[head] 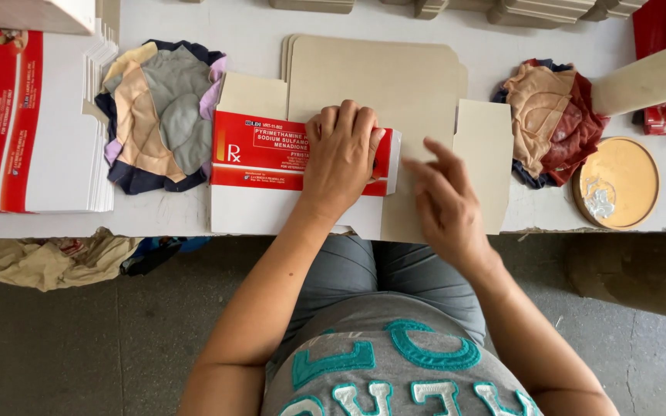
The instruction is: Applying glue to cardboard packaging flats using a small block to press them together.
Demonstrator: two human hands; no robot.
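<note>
White table (233, 31), left hand (341, 154) on carton (264, 154)

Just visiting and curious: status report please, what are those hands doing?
Left hand pressed flat on red-and-white flat cardboard carton. Right hand open, fingers on its plain tan flap. Cloth pads either side, nothing in the way.
</note>
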